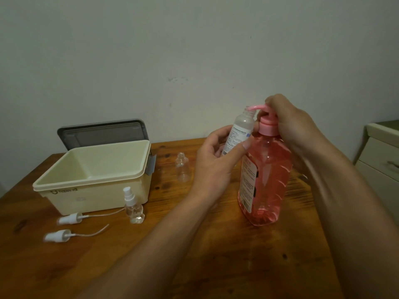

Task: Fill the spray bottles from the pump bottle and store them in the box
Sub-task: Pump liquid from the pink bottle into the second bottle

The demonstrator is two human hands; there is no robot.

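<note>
Left hand [216, 162] grip wrapped around a labelled spray bottle [239, 130], cap off, tilted so its open neck sits right under the pink nozzle of the pump bottle [265, 175]. Thumb lies across the label front, fingers curl behind. Whether anything is in this bottle, cannot tell; upper part looks frosted and clear.

Right hand [289, 121] grip closed over the pump head from above and behind, fingers on top of the pump, palm against the pink collar. Pump bottle stands upright on the table [194, 266], right of centre, mostly full of pink liquid, white label on its left face.

Cream box [92, 180] at the left of the table, open, nothing visible inside. Grey lid [103, 132] stands behind it, leaning on the wall [194, 50].

Small clear bottle [182, 170], no cap, upright between the box and the left hand, apart from both, looks unfilled. Another small clear bottle with white sprayer [133, 206] on, upright just in front of the box's near right corner.

Two loose white spray heads with thin dip tubes lie flat on the table in front of the box: upper spray head [70, 219] close to the box front, its tube running toward the capped small bottle; lower spray head [57, 236] nearer the camera, tube curving right. Both slightly blurred.

Cream cabinet [382, 152] with a drawer at the right edge, beyond the table.
</note>
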